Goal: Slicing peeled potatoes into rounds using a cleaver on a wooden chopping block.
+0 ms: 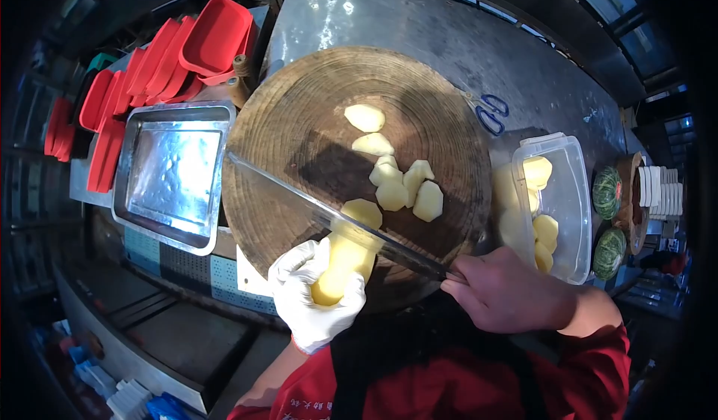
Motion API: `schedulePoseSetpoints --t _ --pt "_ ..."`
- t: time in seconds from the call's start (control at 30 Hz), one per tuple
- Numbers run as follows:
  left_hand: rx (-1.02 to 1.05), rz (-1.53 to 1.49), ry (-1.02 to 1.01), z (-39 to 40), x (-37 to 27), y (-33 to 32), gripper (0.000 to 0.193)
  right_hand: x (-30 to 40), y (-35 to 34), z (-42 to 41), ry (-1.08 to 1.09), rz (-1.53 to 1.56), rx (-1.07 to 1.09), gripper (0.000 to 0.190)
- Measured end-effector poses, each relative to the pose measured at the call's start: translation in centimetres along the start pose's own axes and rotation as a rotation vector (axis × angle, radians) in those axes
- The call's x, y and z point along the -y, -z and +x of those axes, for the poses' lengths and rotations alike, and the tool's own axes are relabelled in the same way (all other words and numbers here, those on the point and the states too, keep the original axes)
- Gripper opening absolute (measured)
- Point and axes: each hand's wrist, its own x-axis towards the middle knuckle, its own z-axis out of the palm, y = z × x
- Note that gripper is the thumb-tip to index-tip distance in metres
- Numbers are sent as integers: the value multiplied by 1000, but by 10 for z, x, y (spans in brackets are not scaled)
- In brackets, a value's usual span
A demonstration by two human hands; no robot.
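Observation:
My left hand (316, 296), in a white glove, grips a peeled potato (343, 263) at the near edge of a round wooden chopping block (280, 106). My bare right hand (507, 291) is closed around the handle of a long-bladed knife (291, 193). The blade crosses the potato's far end, and a potato slice (362, 212) lies just past it. How deep the edge sits is hidden. Several more slices, one of them a potato slice (428, 201), lie in a loose group on the block. Two others, including a potato slice (364, 117), rest farther away.
Left of the block lies a shallow metal tray (120, 195), with stacked red plastic trays (216, 33) behind. At right stand a clear plastic bin (580, 212) holding potato pieces, blue-handled scissors (491, 114) and two green-skinned squashes (607, 193). A steel table (392, 16) extends behind.

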Motion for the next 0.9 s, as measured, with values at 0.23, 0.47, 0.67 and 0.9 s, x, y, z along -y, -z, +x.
schedulePoseSetpoints --t 0.23,0.47,0.67,0.9 --pt "-59 46 -407 -12 40 -5 41 10 8 19 -44 -35 140 21" --pt "-120 17 -150 -4 16 -5 45 18 -28 79 -65 -53 150 20" --pt "-29 -20 -44 -6 9 -3 49 15 -7 23 63 -94 45 18" --pt "-112 -56 -6 -11 11 -8 58 12 -1 -3 -9 -15 36 24"
